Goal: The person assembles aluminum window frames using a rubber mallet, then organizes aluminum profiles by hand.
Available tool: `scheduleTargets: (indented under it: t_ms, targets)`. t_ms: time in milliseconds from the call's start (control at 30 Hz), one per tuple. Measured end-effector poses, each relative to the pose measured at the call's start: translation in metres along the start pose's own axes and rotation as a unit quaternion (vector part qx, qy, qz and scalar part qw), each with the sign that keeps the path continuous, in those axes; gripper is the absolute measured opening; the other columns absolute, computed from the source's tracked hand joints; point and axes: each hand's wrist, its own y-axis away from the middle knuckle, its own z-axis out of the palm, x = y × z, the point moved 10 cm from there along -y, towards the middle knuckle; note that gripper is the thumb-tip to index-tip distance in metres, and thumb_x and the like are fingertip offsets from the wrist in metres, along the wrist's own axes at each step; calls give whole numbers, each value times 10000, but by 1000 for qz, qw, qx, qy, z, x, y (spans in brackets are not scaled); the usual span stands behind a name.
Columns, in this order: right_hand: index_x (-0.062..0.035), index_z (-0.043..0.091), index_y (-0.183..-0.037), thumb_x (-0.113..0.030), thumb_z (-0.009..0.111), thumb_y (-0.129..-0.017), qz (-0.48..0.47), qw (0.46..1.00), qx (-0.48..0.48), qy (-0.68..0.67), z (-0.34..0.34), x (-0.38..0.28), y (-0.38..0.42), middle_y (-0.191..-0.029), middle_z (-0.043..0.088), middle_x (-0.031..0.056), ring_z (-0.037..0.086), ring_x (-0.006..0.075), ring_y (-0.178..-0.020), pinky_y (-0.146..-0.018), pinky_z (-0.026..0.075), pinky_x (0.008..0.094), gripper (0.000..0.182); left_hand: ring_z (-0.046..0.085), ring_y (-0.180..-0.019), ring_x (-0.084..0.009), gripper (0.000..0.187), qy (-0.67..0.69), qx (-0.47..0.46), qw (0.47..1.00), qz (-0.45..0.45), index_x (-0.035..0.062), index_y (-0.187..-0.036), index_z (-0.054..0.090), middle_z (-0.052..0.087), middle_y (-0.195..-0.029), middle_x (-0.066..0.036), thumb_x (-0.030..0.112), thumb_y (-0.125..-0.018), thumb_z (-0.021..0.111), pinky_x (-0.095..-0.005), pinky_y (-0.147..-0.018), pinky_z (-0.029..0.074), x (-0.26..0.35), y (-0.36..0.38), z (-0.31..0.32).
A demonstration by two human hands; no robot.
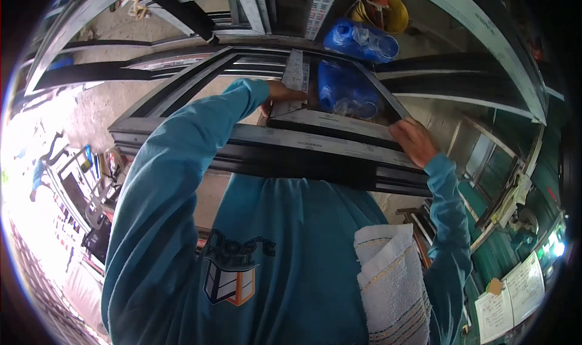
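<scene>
Head view: one glazed sash (332,122) lies over one black frame (291,157), left hand (280,96) gripping its left bar, right hand (416,141) its right corner; beyond it, one yellow bucket (397,13).

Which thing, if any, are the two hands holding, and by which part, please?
The inner window frame, by its edges: left hand on the left side bar, right hand at the near right corner.

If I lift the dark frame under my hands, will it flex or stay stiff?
The dark frame will probably stay stiff: its long bars look straight and meet at firm corners. It may feel awkward and tip toward one end, since it spreads well beyond both hands. The printed pale strips on its faces look smooth, so fingers might slip.
</scene>
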Motion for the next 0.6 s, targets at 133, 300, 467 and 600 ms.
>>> scheduleTargets:
  t_ms: [133,300,467,600]
  targets:
    - [-34,513,-1288,-453,521,-924,-96,989,93,69,-18,-54,39,-1243,530,199,544,373,-1115,-931,444,425,554,645,-971,-355,854,-154,127,976,86,19,-1221,570,641,-1095,-218,757,-829,391,-417,-813,527,40,56,-48]
    - [-30,503,-1303,-464,582,-881,-71,946,234,212,-34,-87,57,-1269,530,202,537,374,-1142,-948,440,450,610,621,-980,-388,619,-180,448,789,380,-8,-1170,586,646,-1023,-238,546,-908,500,-427,-850,487,89,257,-47]
    - [-34,660,-1059,-474,622,-849,-121,910,367,152,-71,-85,38,-1024,663,181,644,364,-903,-782,510,449,489,652,-896,-359,519,-230,554,679,423,37,-1099,648,669,-969,-201,503,-887,559,-430,-783,516,93,298,-9]
    - [-68,695,-1001,-505,614,-849,-67,920,355,154,-105,-80,17,-903,679,199,655,356,-839,-720,514,434,470,682,-738,-300,538,-256,624,671,308,137,-972,728,699,-820,-122,623,-844,536,-416,-691,543,111,287,-42]
